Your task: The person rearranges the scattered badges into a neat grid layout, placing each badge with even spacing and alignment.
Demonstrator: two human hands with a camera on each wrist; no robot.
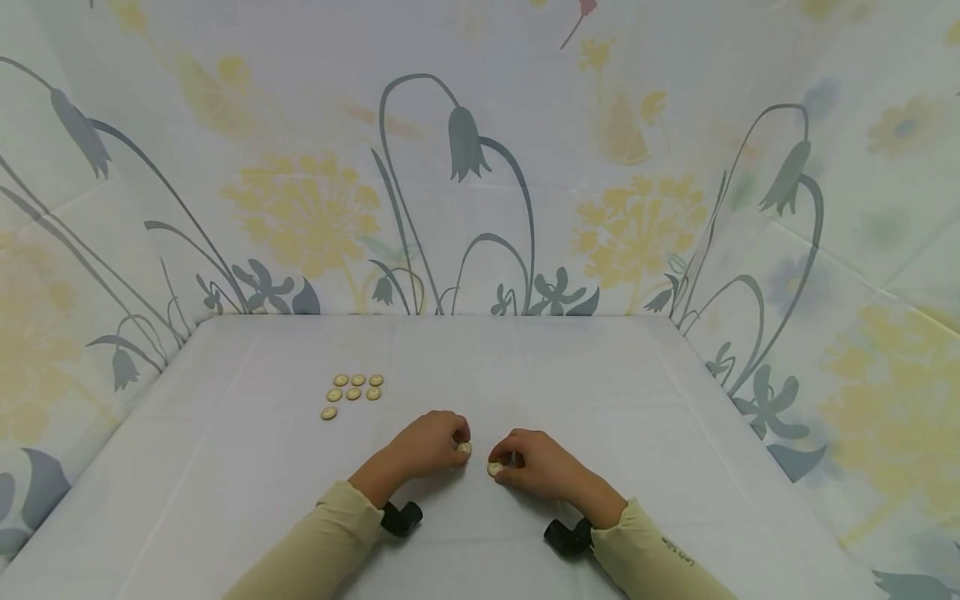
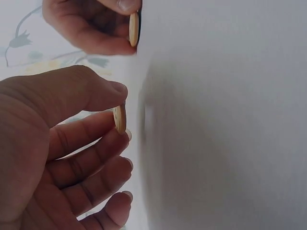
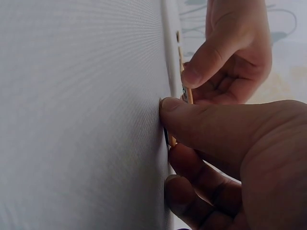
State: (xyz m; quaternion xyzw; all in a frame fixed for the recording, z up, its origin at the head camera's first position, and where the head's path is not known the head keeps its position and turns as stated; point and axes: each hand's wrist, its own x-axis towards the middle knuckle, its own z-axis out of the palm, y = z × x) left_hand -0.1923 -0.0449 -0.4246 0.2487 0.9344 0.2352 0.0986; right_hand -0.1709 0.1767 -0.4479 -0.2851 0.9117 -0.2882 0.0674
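Observation:
My left hand (image 1: 420, 446) pinches a round, pale wooden button (image 1: 464, 448) between thumb and fingers, a little above the white cloth. In the left wrist view that button (image 2: 120, 119) shows edge-on, the other fingers loosely bent below it. Close by on the right, my right hand (image 1: 543, 467) pinches a second wooden button (image 1: 495, 469) low at the cloth. The right wrist view shows only a sliver of it, mostly hidden by the thumb and fingers. Left of both hands, several matching buttons (image 1: 353, 394) lie flat in short rows, with a single one (image 1: 328, 413) in the nearest row.
A white cloth (image 1: 600, 375) covers the table. Floral-printed sheets (image 1: 480, 208) hang upright at the back and both sides. Dark camera mounts (image 1: 402, 518) sit under the wrists, just beyond the beige sleeves (image 1: 315, 542).

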